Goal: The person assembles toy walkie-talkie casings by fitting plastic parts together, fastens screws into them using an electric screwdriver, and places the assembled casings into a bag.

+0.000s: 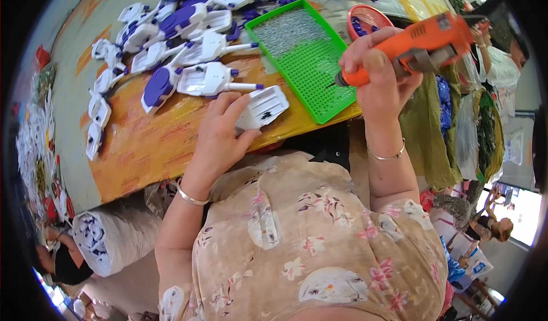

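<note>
Left hand (224,125) down at the table's near edge, and it has the white plastic part (268,107) pinched between thumb and fingers, hollow side up, something small and dark inside it. Over on the right, the right hand (383,84) is wrapped firmly around an orange power driver (411,44), fingers closed on the body, its bit pointing left over the green tray (311,81). A heap of small silvery pieces (291,31), screws by the look of them, lies at the tray's far end. The step in hand looks like screw-driving work, with the driver poised between tray and part; whether the bit carries a screw is too small to tell. The next move seems to call for a steady left pinch and a bit lined up squarely with the part. Beyond the left hand, white-and-purple assemblies (208,78) crowd the table (151,158). And the writing? Red print repeats across the orange tape (188,144) on the tabletop, and a small dark label (443,21) sits on the driver, its lettering too small to make out.
</note>
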Motion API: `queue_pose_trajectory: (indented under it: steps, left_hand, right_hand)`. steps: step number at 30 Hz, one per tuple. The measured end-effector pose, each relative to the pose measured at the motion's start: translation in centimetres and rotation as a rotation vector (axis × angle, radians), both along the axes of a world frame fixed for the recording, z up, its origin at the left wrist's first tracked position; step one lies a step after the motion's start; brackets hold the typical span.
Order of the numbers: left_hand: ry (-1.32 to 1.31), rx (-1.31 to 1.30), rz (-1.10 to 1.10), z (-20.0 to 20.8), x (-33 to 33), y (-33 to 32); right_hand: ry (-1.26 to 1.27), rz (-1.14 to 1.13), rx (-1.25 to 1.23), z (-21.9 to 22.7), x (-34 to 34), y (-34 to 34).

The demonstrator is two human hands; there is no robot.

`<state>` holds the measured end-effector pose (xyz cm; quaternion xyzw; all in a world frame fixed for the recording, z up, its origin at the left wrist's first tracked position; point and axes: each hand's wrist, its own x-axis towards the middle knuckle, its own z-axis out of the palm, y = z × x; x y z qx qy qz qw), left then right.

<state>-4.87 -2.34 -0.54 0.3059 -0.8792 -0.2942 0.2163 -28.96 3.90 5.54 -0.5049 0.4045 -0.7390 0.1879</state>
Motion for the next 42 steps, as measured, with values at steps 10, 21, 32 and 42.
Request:
queue_pose_trajectory:
  steps: [10,21,32,42]
  left_hand:
    - [-0.212,-0.189,-0.167,1.0,-0.7,0.0]
    - [-0.118,-0.125,-0.086,0.0,-0.3,0.4]
    - [-0.116,-0.122,-0.073,0.4,-0.4,0.4]
    - [-0.092,-0.133,-0.063,0.1,-0.4,0.6]
  right_hand:
    - [-0.073,0.159,0.130,-0.8,5.3,-1.3]
    - [-0.091,0.228,0.207,-1.7,6.9,-1.7]
    - [-0.167,0.229,0.282,-2.0,7.4,-1.8]
    - [-0.038,0.206,0.278,-3.4,7.3,-1.8]
